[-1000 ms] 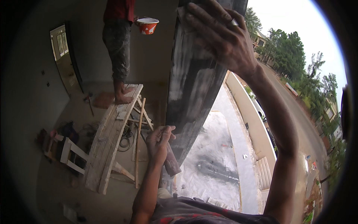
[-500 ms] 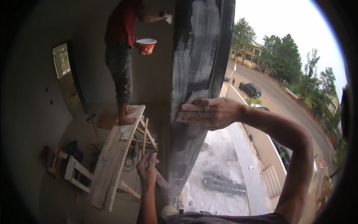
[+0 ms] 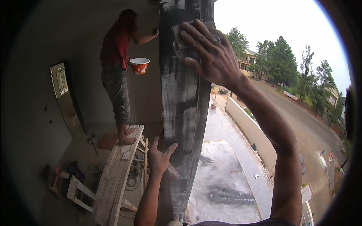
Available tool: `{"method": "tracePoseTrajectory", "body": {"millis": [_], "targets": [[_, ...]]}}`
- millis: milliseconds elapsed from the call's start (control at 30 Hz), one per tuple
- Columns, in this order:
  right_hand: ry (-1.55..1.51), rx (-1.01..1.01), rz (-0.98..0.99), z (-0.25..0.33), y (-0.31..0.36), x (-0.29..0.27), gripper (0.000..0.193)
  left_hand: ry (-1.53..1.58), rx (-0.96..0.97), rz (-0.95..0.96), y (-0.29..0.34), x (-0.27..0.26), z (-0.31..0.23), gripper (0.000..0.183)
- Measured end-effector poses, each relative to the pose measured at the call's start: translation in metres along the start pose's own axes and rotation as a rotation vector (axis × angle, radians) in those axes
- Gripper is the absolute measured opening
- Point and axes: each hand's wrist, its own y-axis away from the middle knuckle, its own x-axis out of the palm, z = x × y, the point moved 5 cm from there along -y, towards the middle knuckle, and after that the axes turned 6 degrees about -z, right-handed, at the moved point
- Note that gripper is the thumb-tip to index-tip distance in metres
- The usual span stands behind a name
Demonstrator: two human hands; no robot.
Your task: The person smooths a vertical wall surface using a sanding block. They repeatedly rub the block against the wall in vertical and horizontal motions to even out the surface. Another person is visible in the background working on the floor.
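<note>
A tall dark post (image 3: 176,113), streaked with whitish filler, rises in front of me. High on its face, my right hand (image 3: 215,56) presses a folded sheet of sandpaper (image 3: 178,37) flat under its fingers. The sheet's left corner and top edge show past the fingers; the rest is covered. Lower down, at the post's left side, my left hand (image 3: 160,157) is raised with thumb and fingers apart and nothing in it. Whether its fingertips touch the post is unclear.
A co-worker in a red shirt (image 3: 117,45) stands on a wooden plank trestle (image 3: 109,180) at left, holding a red-and-white bucket (image 3: 140,67). Below right, plastic sheeting (image 3: 218,177) covers the ground beside a low wall (image 3: 249,132). A long-handled tool (image 3: 92,145) leans in the room.
My right hand has slid up the post with the sandpaper. My left hand has risen slightly and spread its fingers. The view has shifted, and the co-worker's free hand has moved to the post.
</note>
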Motion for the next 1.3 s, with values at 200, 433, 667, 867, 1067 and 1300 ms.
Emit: {"method": "tracePoseTrajectory", "body": {"millis": [200,433,667,867,1067,1300], "targets": [[-0.19,0.04,-0.076,0.044,0.014,0.001,0.065,0.018,0.055,-0.024,-0.007,-0.002,0.022,0.069],[-0.238,0.653,-0.462,0.091,0.066,-0.002,0.041,-0.043,-0.023,0.129,-0.008,-0.02,0.013,0.052],[-0.572,1.174,-0.716,0.111,0.15,-0.029,0.026,-0.298,0.108,-0.088,0.03,-0.029,-0.067,0.05],[-1.092,2.056,-0.309,0.215,0.328,-0.052,0.022,-0.051,-0.265,0.406,0.117,0.056,0.021,0.055],[-1.016,2.687,-0.335,0.298,0.461,-0.091,0.026,-0.175,-0.595,0.664,0.189,0.119,0.107,0.032],[-0.466,2.731,-0.262,0.322,0.536,-0.157,0.036,-0.538,-0.229,0.821,0.216,0.165,0.132,0.023]]}}
